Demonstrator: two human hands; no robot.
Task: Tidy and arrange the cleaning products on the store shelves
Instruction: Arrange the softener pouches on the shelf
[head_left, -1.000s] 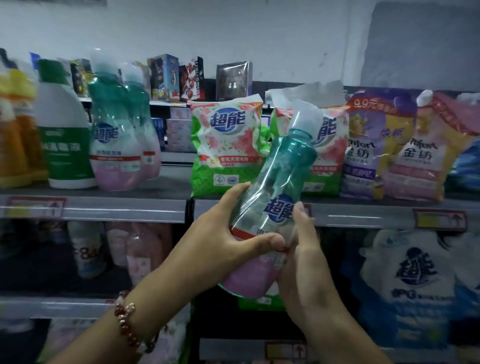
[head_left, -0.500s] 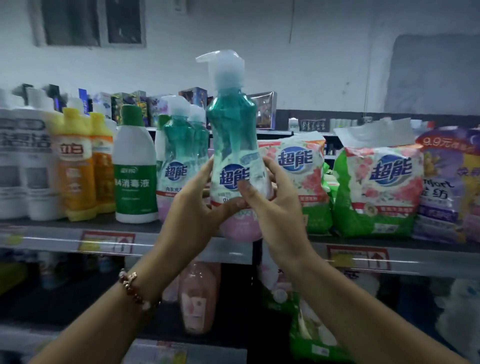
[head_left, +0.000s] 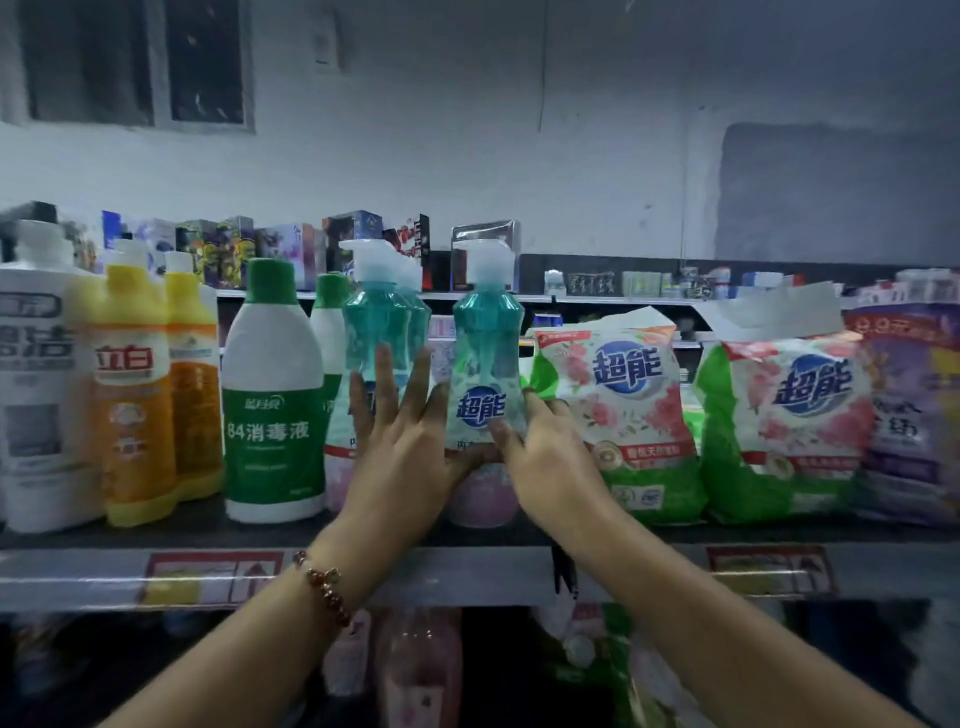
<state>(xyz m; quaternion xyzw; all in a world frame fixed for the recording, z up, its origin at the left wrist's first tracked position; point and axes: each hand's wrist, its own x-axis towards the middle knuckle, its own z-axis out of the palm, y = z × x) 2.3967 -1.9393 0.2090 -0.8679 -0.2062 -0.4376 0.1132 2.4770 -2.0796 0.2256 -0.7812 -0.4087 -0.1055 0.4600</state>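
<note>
Teal pump bottle (head_left: 485, 358) stands upright on the shelf (head_left: 93, 535), between another teal pump bottle (head_left: 376, 322) and a green detergent bag (head_left: 618, 415). The right hand (head_left: 550, 457) has its grip clamped on the bottle's lower part. The left hand (head_left: 410, 441) lies with fingers straight, thumb touching the bottle's base.

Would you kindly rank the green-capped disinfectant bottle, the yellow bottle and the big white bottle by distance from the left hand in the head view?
1. green-capped disinfectant bottle, just left of the left hand.
2. yellow bottle, further left.
3. big white bottle, at the far-left edge.
</note>
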